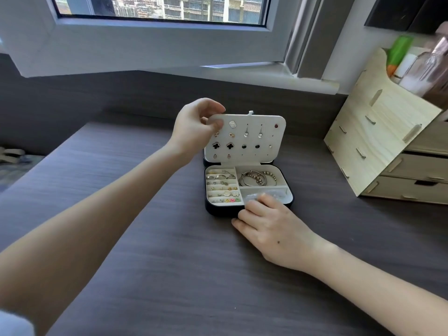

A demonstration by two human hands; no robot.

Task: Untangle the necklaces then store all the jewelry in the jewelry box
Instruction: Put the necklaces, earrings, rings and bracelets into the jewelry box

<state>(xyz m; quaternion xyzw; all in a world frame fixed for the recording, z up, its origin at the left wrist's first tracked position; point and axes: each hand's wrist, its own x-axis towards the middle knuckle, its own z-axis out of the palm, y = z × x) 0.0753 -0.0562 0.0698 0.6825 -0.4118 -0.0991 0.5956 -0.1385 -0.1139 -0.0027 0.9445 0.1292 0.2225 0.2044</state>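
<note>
While the jewelry box (210, 209) sits open near the middle of the dark table (157, 263), the left hand (194, 127) pinches the top left corner of its white earring panel (276, 141) between thumb and fingers, and the panel stands upright at the back of the box, studded with earrings. The right hand (271, 229) lies against the box's front right corner, its fingers bent over the front right compartment and touching pale, blurred contents there; I cannot tell whether it holds any of them. Rings (221, 177) fill the slotted left section, and bracelets (257, 178) lie in the back right compartment. A wooden drawer unit (378, 141) stands to the right, below a window (160, 8).
</note>
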